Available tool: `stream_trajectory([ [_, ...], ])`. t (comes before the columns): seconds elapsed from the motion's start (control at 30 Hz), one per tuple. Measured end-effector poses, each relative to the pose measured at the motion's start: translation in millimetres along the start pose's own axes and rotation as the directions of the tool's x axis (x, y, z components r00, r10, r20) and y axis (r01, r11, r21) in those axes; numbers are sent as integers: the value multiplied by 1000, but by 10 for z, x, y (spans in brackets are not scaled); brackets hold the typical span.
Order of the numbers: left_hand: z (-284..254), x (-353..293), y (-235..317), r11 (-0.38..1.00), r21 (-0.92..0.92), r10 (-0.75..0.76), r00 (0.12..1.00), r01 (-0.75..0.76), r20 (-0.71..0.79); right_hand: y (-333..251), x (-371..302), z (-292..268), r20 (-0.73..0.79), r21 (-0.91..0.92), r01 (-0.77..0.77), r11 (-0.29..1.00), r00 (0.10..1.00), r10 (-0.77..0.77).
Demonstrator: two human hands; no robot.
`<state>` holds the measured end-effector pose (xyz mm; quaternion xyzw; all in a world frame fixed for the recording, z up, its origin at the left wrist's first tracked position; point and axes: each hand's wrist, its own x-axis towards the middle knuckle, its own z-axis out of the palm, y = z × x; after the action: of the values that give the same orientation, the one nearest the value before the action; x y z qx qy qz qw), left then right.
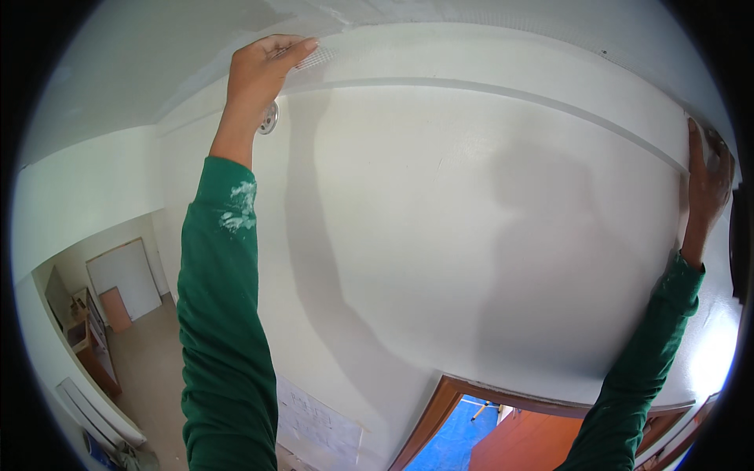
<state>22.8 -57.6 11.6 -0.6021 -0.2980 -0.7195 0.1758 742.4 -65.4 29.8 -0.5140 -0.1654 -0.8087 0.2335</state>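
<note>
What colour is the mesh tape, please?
The mesh tape at the left hand looks whitish, best in the head view.

Both arms are raised overhead and set wide apart. The left arm (221,330) stands near vertical, its green sleeve (228,275) marked by white smears near the cuff. The left wrist (235,141) is bare; the left hand (269,71) bends rightward, fingers curled, thumb extended alongside them. The right arm (640,377) slants up and outward, also green-sleeved. The right hand (709,177) is upright, one digit pointing up; the remaining fingers are partly obscured, grip undetermined.
</note>
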Motion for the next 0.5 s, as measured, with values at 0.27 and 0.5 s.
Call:
stream_trajectory([
  [0.27, 272, 71, -70, 997, 72, 22, 965, -3, -263, -94, 14, 324, -56, 382, -307, 872, 934, 353],
  [0.5, 357, 85, -115, 993, 117, 42, 929, 1, -367, -15, 30, -66, -71, 92, -62, 994, 995, 69],
])
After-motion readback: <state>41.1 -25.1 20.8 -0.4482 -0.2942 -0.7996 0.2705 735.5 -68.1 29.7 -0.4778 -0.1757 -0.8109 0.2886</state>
